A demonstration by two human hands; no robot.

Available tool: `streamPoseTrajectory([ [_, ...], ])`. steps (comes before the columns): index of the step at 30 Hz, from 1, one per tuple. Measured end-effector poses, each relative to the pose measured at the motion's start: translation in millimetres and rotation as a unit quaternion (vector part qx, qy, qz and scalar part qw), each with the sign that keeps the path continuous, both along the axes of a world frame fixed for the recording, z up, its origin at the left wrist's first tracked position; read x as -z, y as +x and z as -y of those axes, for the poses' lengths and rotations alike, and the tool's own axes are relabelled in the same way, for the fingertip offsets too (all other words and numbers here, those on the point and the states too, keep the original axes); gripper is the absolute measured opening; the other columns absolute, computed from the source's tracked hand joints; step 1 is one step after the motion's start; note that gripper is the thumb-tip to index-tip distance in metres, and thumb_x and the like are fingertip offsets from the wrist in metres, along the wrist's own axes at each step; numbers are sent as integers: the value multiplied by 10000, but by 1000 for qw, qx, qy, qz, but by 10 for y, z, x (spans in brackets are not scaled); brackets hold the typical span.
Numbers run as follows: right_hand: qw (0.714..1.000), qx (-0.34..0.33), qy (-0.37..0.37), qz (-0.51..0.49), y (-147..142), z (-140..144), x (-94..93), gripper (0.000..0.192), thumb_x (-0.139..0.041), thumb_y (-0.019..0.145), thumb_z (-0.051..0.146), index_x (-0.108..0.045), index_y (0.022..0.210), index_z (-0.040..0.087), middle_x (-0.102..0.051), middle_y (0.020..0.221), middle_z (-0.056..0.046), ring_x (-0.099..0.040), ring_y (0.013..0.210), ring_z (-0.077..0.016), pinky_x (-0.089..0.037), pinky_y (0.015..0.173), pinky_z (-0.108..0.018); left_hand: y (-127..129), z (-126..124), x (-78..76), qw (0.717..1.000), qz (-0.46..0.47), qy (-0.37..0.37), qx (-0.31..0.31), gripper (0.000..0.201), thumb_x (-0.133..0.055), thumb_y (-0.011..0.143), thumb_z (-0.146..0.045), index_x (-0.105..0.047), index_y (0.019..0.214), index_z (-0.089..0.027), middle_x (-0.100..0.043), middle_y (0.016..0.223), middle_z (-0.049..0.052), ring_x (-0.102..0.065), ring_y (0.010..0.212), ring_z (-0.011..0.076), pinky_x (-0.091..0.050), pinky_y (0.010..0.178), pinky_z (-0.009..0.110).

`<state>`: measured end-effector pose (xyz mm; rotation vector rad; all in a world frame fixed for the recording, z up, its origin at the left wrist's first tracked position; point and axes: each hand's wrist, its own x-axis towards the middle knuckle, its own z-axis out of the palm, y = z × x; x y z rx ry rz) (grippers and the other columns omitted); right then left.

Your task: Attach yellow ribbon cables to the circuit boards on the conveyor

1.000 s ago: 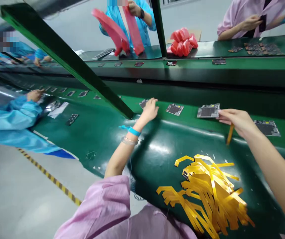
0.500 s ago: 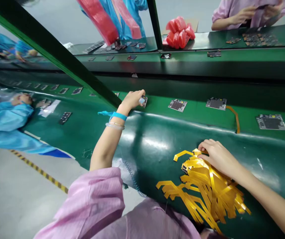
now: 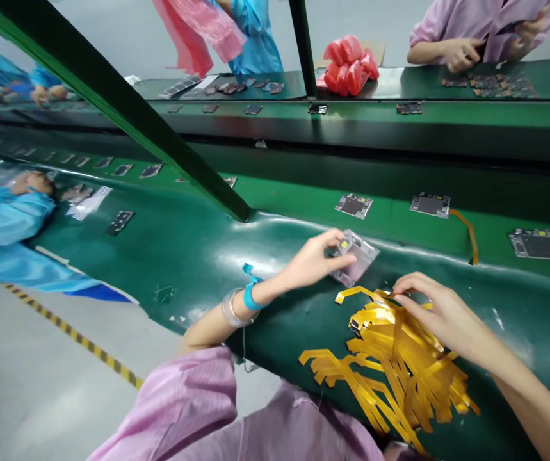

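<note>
While belt-side before, left hand [image 3: 310, 261] now holds board [image 3: 357, 256].

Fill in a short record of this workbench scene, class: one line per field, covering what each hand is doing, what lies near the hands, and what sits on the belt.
Left hand: the left hand grips a small grey circuit board in a clear cover, held just above the mat.
Right hand: the right hand rests on a pile of flat yellow flexible ribbon cables, fingertips pinching one strip.
Surface: glossy dark green mat.
Belt: three more bare circuit boards lie apart on the green conveyor belt; the middle one has an orange cable attached.
Others: seated co-workers in blue and pink coats.
</note>
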<state>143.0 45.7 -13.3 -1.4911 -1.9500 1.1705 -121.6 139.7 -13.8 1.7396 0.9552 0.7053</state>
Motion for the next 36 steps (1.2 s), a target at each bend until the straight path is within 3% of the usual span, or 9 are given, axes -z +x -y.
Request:
streamPoseTrajectory([
  [3, 991, 87, -30, -96, -3, 174, -103, 193, -447, 1028, 438, -523, 1070, 266, -643, 891, -24, -626, 851, -204, -485, 794, -338, 187, 391, -44, 998, -46, -26, 30, 261, -664, 890, -374, -478, 892, -191, -547, 795, -32, -509, 704, 115, -397, 643, 250],
  [8, 990, 136, -18, -26, -107, 363, -43, 203, -570, 967, 449, -593, 1014, 253, -419, 629, 59, -464, 586, -161, -392, 611, -299, 341, 710, -83, 991, -21, -92, 96, 241, -622, 918, -361, -438, 919, -207, -571, 776, -39, -506, 655, 105, -381, 586, 243],
  [15, 980, 194, 8, -39, -86, 433, -1, 240, -588, 951, 476, -641, 957, 242, -451, 641, 36, -479, 606, -174, -366, 588, -300, 426, 823, -150, 991, -61, -72, 99, 215, -627, 914, -328, -448, 923, -209, -588, 746, -33, -513, 637, 116, -384, 572, 252],
  [18, 983, 182, 20, -17, -74, 450, -4, 200, -574, 957, 441, -637, 946, 251, -430, 614, 45, -465, 573, -174, -370, 587, -302, 450, 825, -181, 989, -62, -83, 106, 195, -616, 918, -320, -455, 919, -209, -572, 728, -36, -495, 634, 119, -393, 586, 257],
  [23, 984, 161, 81, -7, -77, 532, -7, 133, -554, 967, 381, -587, 1013, 261, -478, 704, 22, -517, 652, -189, -427, 680, -320, 513, 731, -146, 970, 49, -220, 95, 265, -656, 895, -369, -458, 937, -197, -564, 860, -6, -526, 759, 126, -456, 687, 260],
  [27, 976, 171, -39, -132, -51, 591, -92, 440, -561, 975, 468, -389, 1347, 306, -532, 790, 26, -562, 737, -190, -474, 726, -314, 542, 606, -166, 938, 39, -336, 74, 372, -708, 853, -481, -519, 943, -174, -554, 833, -14, -519, 700, 110, -434, 618, 238],
  [30, 964, 152, -124, -178, -21, 587, -144, 249, -490, 1008, 512, -520, 1056, 270, -536, 686, 40, -540, 651, -161, -454, 649, -283, 518, 552, -205, 940, 12, -330, 83, 374, -740, 827, -470, -521, 856, -169, -527, 765, -34, -478, 639, 94, -386, 559, 220],
  [32, 962, 135, -156, -179, -15, 571, -153, 318, -546, 982, 521, -521, 828, 244, -545, 626, 38, -540, 603, -146, -450, 622, -278, 486, 542, -221, 949, 3, -294, 115, 341, -746, 824, -435, -542, 848, -162, -547, 789, -23, -497, 684, 106, -395, 578, 221],
  [36, 939, 148, -218, -219, -42, 549, -149, 317, -701, 885, 501, -597, 783, 219, -722, 843, -33, -702, 739, -177, -556, 753, -322, 423, 558, -241, 955, -14, -236, 182, 277, -716, 850, -396, -606, 929, -155, -602, 865, 1, -532, 768, 126, -429, 634, 228],
])
